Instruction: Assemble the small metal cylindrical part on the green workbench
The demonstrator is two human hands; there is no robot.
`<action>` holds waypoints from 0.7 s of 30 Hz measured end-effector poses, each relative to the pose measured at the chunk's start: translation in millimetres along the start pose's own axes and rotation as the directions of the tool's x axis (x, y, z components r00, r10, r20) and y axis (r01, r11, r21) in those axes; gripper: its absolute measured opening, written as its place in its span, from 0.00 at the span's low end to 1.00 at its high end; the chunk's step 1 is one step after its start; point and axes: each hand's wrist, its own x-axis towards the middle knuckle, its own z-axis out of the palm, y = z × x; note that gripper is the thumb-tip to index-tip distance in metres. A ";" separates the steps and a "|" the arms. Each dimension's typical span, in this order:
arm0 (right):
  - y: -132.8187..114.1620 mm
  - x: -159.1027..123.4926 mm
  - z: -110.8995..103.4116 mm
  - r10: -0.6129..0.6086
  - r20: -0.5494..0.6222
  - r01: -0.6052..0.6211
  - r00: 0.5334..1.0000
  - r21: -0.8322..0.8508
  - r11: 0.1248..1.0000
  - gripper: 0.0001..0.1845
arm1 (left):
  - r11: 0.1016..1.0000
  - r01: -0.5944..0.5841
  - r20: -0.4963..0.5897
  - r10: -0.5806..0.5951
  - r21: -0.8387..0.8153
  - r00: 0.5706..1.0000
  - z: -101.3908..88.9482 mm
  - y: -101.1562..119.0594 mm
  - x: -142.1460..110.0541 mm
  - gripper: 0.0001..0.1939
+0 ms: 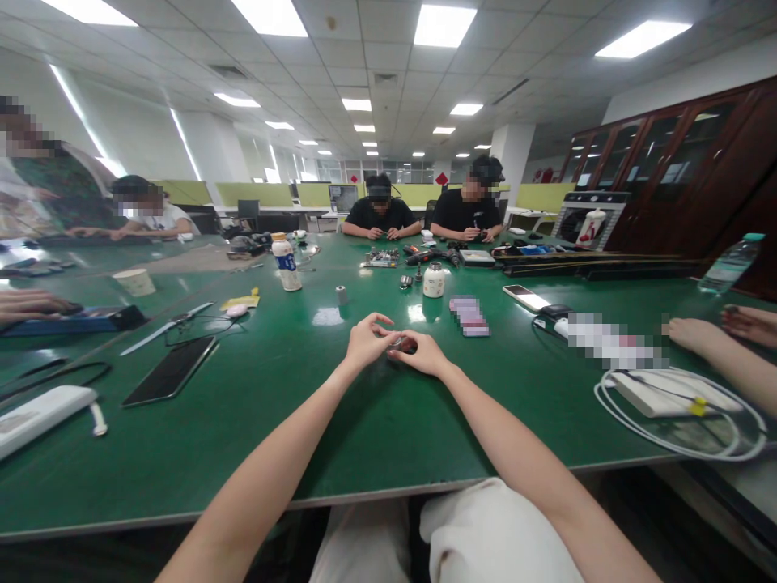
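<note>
My left hand (367, 342) and my right hand (421, 355) meet over the green table, fingers closed around a small round object with a metallic look (397, 343). Fingers cover most of it, so its kind is hard to tell. Beyond my left hand a small silver cylinder (341, 295) stands upright. Farther off, past my right hand, are small dark metal parts (405, 282) and a squat white patterned bottle (433, 280). A pink-purple item, blurred out (469, 316), lies to the right of my right hand.
On the left are a dark tablet (171, 371), a white power strip (45, 417), and a paper cup (134, 282). A bottle (286, 262) stands farther back. At right lie a phone (525, 298) and coiled white cable (680, 449). Several people sit around the green table (388, 445).
</note>
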 end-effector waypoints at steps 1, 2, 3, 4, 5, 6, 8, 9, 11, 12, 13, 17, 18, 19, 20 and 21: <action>-0.7 -0.2 -0.5 -0.001 0.002 0.001 1.000 0.002 1.000 0.23 | 1.000 -0.006 -0.002 0.006 -0.005 1.000 0.8 -0.7 -0.3 0.16; -1.3 -0.4 -0.8 0.000 0.003 0.000 1.000 0.002 1.000 0.23 | 1.000 -0.014 -0.007 0.014 -0.012 1.000 2.1 -1.0 -0.8 0.17; -1.7 -0.5 -1.1 0.002 0.004 -0.002 1.000 0.000 1.000 0.23 | 1.000 -0.021 -0.018 0.021 -0.023 1.000 3.6 -1.0 -1.1 0.17; -2.0 -0.6 -1.2 0.007 0.005 -0.006 1.000 -0.004 1.000 0.23 | 0.999 -0.025 -0.035 0.023 -0.039 0.999 5.2 -0.8 -1.2 0.17; -2.2 -0.6 -1.1 0.013 0.002 -0.013 1.000 -0.010 1.000 0.23 | 0.998 -0.023 -0.059 0.019 -0.063 0.998 6.5 -0.7 -0.8 0.17; -2.2 -0.6 -1.0 0.020 -0.002 -0.020 1.000 -0.015 1.000 0.23 | 0.996 -0.015 -0.091 0.007 -0.091 0.996 7.2 -1.1 0.1 0.17; -2.2 -0.5 -0.4 0.029 -0.008 -0.029 1.000 -0.019 0.999 0.23 | 0.990 0.010 -0.168 -0.033 -0.140 0.985 5.3 -4.7 3.5 0.17; -2.3 -0.5 -0.2 0.031 -0.011 -0.031 0.999 -0.019 0.999 0.23 | 0.989 0.025 -0.199 -0.054 -0.144 0.978 2.4 -8.4 5.8 0.17; -2.6 -0.6 0.0 0.029 -0.010 -0.029 1.000 -0.017 0.999 0.23 | 0.995 0.060 -0.228 -0.078 -0.085 0.971 -6.8 -19.3 9.8 0.15; -2.9 -0.7 -0.1 0.025 -0.008 -0.025 1.000 -0.019 1.000 0.22 | 0.997 0.074 -0.218 -0.077 -0.023 0.973 -12.3 -26.0 11.2 0.13; -3.3 -0.8 -0.4 0.021 -0.008 -0.022 1.000 -0.025 0.999 0.22 | 0.995 0.086 -0.199 -0.074 0.050 0.977 -17.8 -32.9 11.9 0.12; -5.7 -0.9 -2.8 0.017 -0.021 -0.018 1.000 -0.079 0.997 0.22 | 0.954 0.152 -0.097 -0.131 0.257 0.987 -32.2 -54.7 10.1 0.09; -6.3 -0.9 -3.5 0.019 -0.025 -0.021 1.000 -0.091 0.996 0.21 | 0.946 0.166 -0.091 -0.146 0.277 0.985 -33.6 -57.7 9.3 0.10; -6.9 -1.0 -4.1 0.020 -0.028 -0.023 0.999 -0.102 0.995 0.21 | 0.940 0.173 -0.099 -0.151 0.293 0.984 -34.5 -59.8 8.7 0.12; -7.3 -1.1 -4.6 0.021 -0.030 -0.024 0.999 -0.110 0.994 0.21 | 0.935 0.177 -0.112 -0.149 0.306 0.982 -35.0 -61.1 8.3 0.13; -7.7 -1.3 -5.0 0.020 -0.032 -0.023 0.999 -0.115 0.993 0.21 | 0.932 0.180 -0.124 -0.148 0.315 0.981 -35.4 -61.8 8.2 0.14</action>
